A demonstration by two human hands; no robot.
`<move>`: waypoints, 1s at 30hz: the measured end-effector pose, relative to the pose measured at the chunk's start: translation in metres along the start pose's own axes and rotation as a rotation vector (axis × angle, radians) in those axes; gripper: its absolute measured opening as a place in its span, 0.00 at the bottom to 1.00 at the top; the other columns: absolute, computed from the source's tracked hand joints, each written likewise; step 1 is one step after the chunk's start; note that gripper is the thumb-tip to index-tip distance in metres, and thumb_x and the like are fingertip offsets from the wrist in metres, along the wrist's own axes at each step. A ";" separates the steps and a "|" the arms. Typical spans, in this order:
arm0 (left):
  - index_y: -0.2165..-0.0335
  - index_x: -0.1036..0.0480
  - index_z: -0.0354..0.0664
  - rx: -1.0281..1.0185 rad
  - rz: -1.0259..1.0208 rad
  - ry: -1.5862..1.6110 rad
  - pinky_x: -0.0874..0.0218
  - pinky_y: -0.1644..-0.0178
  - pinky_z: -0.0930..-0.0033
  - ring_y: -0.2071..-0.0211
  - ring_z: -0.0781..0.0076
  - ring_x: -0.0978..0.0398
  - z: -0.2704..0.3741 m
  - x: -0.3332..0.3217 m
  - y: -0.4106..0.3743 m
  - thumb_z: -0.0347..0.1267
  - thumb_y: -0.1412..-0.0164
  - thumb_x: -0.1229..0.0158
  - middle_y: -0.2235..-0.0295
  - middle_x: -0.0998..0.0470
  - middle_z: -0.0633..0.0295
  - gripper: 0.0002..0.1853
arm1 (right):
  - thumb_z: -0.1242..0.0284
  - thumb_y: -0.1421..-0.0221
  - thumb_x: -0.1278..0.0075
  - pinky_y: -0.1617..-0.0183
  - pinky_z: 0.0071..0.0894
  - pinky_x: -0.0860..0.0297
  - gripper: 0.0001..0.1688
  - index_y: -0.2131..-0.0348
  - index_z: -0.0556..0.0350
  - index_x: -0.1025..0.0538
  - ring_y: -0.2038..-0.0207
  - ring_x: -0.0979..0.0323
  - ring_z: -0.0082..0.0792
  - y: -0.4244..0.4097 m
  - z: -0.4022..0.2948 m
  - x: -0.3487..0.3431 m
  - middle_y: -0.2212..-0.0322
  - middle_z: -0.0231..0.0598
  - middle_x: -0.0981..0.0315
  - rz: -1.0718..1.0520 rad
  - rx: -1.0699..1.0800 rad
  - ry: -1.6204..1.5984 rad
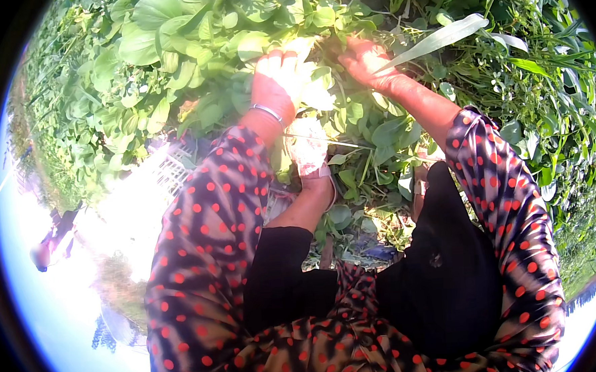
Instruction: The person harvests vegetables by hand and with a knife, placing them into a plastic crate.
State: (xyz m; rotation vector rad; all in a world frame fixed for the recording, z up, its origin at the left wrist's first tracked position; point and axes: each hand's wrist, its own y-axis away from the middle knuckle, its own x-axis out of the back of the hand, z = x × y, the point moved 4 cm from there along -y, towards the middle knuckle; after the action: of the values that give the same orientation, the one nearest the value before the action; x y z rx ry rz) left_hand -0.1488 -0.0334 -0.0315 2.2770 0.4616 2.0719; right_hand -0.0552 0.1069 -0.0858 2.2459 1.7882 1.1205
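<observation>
Broad-leaved green plants (153, 37) grow thickly before me. My left hand (276, 83), with a silver-coloured bangle on its wrist, reaches into them with fingers bent down over leaves. Glare washes out much of that hand, so its grip is unclear. To its right, my right hand (365, 61) reaches low among stems. Its fingertips are hidden by foliage, and whether they pinch a stem does not show. A long pale grass blade (437, 40) crosses beside the right wrist. Loose-looking leafy stems (344, 113) lie between and below my hands.
My foot (309, 150) is planted among the leaves below my left hand. A white slatted plastic crate (173, 164) stands left of my left sleeve, partly lost in glare. Dense weeds (515, 83) fill the right side. Another person (58, 236) is at the far left.
</observation>
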 end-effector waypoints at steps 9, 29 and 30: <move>0.61 0.28 0.44 0.041 -0.048 0.078 0.46 0.49 0.58 0.51 0.57 0.38 -0.012 0.003 0.000 0.31 0.52 0.48 0.53 0.34 0.53 0.16 | 0.68 0.48 0.52 0.53 0.34 0.33 0.22 0.51 0.48 0.29 0.57 0.28 0.42 0.008 0.020 -0.035 0.61 0.49 0.27 -0.068 -0.050 -0.045; 0.66 0.27 0.42 0.052 -0.105 0.042 0.52 0.45 0.55 0.51 0.58 0.36 -0.005 0.002 -0.001 0.31 0.51 0.50 0.57 0.30 0.56 0.12 | 0.76 0.53 0.56 0.56 0.26 0.34 0.22 0.55 0.59 0.30 0.60 0.30 0.28 -0.038 -0.012 0.007 0.63 0.38 0.26 -0.171 0.226 -0.278; 0.66 0.27 0.42 0.048 -0.099 0.034 0.51 0.45 0.55 0.51 0.58 0.36 -0.005 0.003 -0.001 0.31 0.51 0.50 0.58 0.30 0.56 0.12 | 0.76 0.53 0.56 0.56 0.28 0.34 0.22 0.55 0.58 0.30 0.60 0.29 0.31 -0.044 -0.017 0.006 0.63 0.40 0.26 -0.162 0.237 -0.201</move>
State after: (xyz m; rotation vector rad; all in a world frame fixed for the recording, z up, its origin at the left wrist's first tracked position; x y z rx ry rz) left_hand -0.1536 -0.0323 -0.0287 2.1984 0.6187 2.0766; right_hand -0.1001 0.1199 -0.0912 2.1895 2.0632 0.6608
